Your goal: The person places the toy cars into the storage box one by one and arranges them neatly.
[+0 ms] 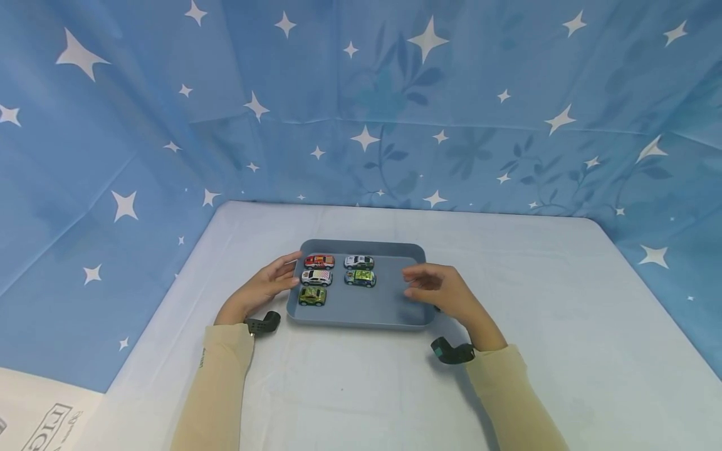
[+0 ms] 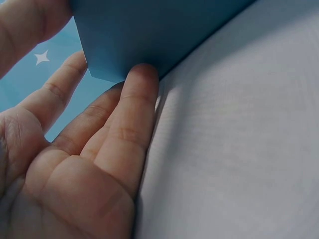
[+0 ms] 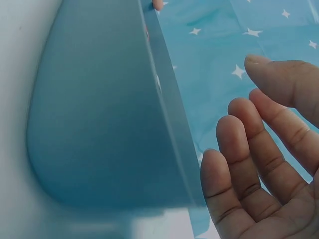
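Note:
A grey-blue rectangular tray (image 1: pixel 389 313) lies on the table with several toy cars in its left half. The left column has a red car (image 1: pixel 319 262), a white car (image 1: pixel 316 277) and a green-yellow car (image 1: pixel 313 295). Beside it are a white-green car (image 1: pixel 359 262) and a blue-yellow car (image 1: pixel 360 278). My left hand (image 1: pixel 265 287) touches the tray's left side, its nearly straight fingers (image 2: pixel 132 124) against the outer wall. Over the tray's right end hovers my right hand (image 1: pixel 445 291), its relaxed fingers (image 3: pixel 237 149) holding nothing.
A white cloth covers the table (image 1: pixel 536 269) around the tray. Blue star-patterned curtain (image 1: pixel 361 175) hangs behind and at both sides. Dark wrist cameras (image 1: pixel 451 352) sit on both wrists. A printed pale sheet (image 1: pixel 39 413) shows at the lower left.

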`<state>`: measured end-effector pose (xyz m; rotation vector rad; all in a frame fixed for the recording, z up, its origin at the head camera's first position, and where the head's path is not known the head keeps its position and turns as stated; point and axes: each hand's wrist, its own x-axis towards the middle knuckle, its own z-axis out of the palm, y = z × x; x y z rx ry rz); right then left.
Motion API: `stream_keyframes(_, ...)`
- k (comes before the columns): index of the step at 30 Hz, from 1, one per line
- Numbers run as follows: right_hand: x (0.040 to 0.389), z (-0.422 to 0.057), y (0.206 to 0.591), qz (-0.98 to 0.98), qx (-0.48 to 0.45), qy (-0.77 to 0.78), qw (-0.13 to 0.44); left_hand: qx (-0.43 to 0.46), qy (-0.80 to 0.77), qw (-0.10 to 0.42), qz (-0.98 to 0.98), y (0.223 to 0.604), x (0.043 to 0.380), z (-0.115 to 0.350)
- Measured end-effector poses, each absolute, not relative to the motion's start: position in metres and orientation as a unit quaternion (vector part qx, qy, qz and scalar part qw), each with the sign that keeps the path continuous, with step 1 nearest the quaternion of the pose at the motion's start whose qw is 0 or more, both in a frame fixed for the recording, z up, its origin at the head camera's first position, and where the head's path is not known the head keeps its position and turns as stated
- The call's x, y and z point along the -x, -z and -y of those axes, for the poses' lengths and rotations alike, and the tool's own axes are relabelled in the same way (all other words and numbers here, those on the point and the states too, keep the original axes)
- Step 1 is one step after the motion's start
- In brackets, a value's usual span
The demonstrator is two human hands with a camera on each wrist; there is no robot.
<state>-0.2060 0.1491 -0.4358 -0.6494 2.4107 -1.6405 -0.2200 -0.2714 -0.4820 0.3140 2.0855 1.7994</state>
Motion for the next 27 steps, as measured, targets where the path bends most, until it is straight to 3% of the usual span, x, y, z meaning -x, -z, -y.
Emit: stream_keyframes(27,0.203,-0.2,0.432,-0.845,0.168,0.505,0.05,-0.113,-0.632,0.181,-0.745,0.485,0.221,0.271)
